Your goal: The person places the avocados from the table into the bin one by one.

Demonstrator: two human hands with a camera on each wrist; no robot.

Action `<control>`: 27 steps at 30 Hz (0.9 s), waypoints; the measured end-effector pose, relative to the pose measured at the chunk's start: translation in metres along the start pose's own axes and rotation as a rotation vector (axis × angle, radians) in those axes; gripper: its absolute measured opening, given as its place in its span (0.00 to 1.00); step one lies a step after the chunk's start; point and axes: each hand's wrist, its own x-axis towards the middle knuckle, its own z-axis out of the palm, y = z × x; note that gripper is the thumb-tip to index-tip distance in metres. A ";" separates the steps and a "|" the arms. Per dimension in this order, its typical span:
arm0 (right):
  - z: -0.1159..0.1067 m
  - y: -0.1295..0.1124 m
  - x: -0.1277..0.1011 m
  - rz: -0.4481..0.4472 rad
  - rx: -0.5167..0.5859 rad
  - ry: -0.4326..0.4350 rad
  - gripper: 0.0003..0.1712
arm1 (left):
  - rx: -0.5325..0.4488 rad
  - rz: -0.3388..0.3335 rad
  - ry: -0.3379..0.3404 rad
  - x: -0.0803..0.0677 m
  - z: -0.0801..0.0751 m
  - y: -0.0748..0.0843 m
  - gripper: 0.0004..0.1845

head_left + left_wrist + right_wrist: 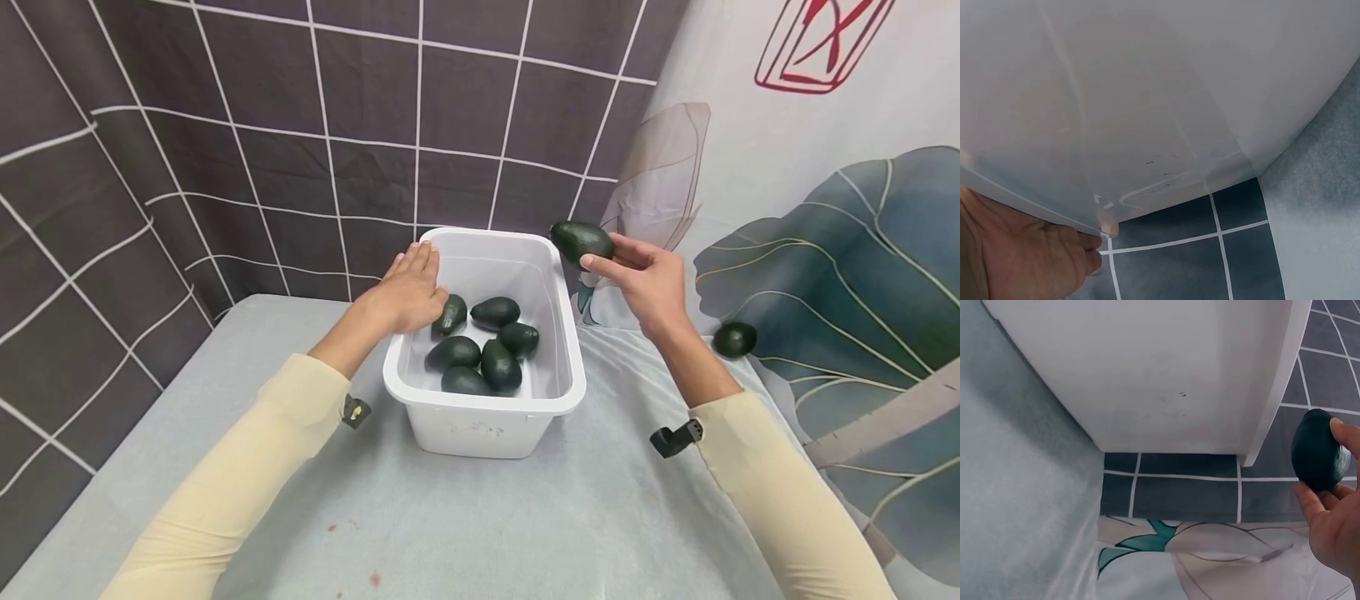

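Note:
My right hand (654, 279) pinches a dark green avocado (579, 241) between thumb and fingers, just off the right rim of a white plastic tub (486, 427). The right wrist view shows this same avocado (1315, 450) raised beside the tub's outer wall. With its fingers straight, my left hand (408, 292) rests on the tub's left rim. Several more avocados lie loose on the tub floor, among them one avocado (495, 312) toward the back and another avocado (501, 367) nearer the front. My left palm hides part of the tub's left side.
A lone avocado (735, 340) sits on the right, past my right wrist. Under the tub spreads a pale blue-grey cloth (450, 525) with a few reddish spots. Behind it hangs a dark grid-patterned sheet (367, 100), and a leaf-print sheet (847, 250) hangs at the right.

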 end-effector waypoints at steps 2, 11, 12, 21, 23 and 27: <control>0.002 -0.002 0.001 -0.010 -0.005 -0.005 0.39 | -0.002 0.000 -0.003 0.000 0.000 0.000 0.42; 0.012 -0.012 0.006 -0.069 -0.019 -0.039 0.38 | -0.003 -0.004 -0.006 0.000 0.001 -0.003 0.42; 0.013 -0.012 0.007 -0.067 -0.021 -0.046 0.38 | -0.003 -0.005 -0.005 0.000 0.001 -0.003 0.42; 0.023 -0.014 0.015 -0.046 -0.056 -0.102 0.40 | -0.006 -0.003 0.001 0.000 0.002 -0.004 0.42; 0.025 -0.015 0.017 -0.044 -0.068 -0.103 0.40 | -0.005 -0.003 0.002 0.000 0.002 -0.003 0.42; 0.031 -0.017 0.020 -0.045 -0.099 -0.110 0.39 | -0.006 -0.004 0.003 0.000 0.001 -0.003 0.42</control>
